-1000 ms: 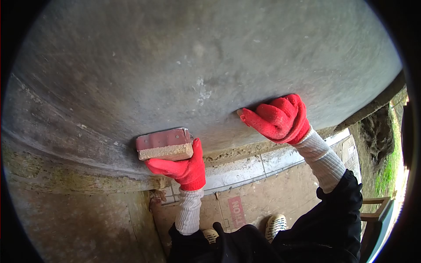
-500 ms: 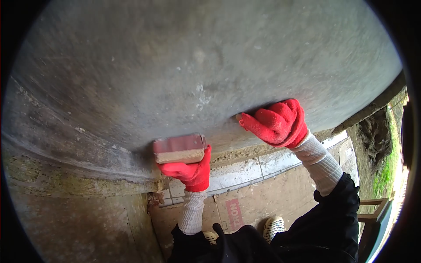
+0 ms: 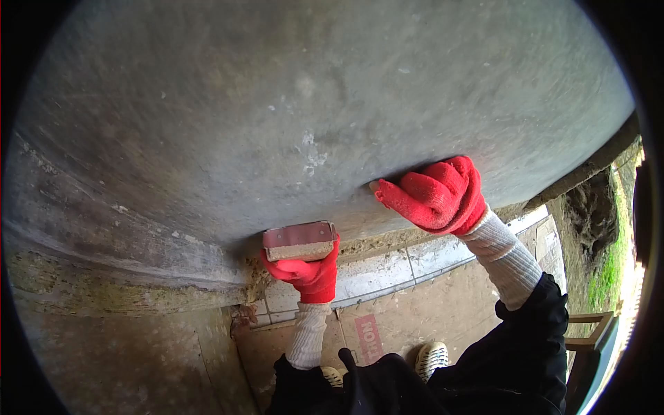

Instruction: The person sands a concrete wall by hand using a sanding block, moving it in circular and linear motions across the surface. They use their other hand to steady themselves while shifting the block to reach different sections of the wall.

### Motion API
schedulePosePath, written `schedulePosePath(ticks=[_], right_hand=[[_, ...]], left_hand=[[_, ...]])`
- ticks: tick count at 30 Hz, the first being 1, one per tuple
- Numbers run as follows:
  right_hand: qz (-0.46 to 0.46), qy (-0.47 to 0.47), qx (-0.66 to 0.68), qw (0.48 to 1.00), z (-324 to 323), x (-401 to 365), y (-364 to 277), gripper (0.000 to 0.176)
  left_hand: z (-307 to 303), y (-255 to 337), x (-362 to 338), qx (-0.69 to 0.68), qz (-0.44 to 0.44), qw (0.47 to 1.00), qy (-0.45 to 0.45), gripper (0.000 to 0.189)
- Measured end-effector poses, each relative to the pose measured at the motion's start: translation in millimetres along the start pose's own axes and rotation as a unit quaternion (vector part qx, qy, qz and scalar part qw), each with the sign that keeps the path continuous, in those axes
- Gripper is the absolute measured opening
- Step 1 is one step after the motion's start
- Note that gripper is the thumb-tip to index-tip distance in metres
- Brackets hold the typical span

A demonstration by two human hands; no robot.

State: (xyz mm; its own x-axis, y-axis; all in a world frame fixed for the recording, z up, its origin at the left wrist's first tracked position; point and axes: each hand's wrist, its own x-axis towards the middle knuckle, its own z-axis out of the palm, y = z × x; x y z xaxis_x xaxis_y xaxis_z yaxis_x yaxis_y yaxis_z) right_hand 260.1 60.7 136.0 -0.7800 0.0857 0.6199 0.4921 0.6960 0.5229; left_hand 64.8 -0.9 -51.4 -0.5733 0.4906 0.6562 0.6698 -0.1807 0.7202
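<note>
Left hand point(image 3: 304, 278), in a red glove, is clamped around a maroon-and-tan block point(image 3: 299, 243) low against the curved grey surface point(image 3: 228, 104).
Held from below and slightly tilted, the block has a maroon upper strip with small fastener-like dots above a rough tan side; it appears to bear on the surface. Red-gloved right hand point(image 3: 437, 195) leans nearby, fingers curled, though whether they grip anything cannot be told. Beyond lie white tiles point(image 3: 373, 274) and a striped shoe point(image 3: 433, 357).
</note>
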Motion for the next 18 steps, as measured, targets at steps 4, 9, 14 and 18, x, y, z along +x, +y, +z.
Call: schedulePosePath(ticks=[4,9,14,18], right_hand=[[0.009,0.02,-0.004,1.0,1,1,-3,0.042],[-0.007,-0.003,-0.012,1.0,-2,-3,-1,0.049],[-0.017,-0.029,0.005,0.999,-2,-1,0,0.058],[-0.008,0.01,0.006,1.0,-1,3,1,0.042]], left_hand=[[0,8,-1,-0.017,-0.008,1.0,0.006,0.129],[-1,24,14,0.031,0.017,0.999,0.021,0.139],[10,-11,-22,-0.013,0.024,1.0,-0.01,0.128],[6,14,-2,0.026,0.038,0.999,0.007,0.128]])
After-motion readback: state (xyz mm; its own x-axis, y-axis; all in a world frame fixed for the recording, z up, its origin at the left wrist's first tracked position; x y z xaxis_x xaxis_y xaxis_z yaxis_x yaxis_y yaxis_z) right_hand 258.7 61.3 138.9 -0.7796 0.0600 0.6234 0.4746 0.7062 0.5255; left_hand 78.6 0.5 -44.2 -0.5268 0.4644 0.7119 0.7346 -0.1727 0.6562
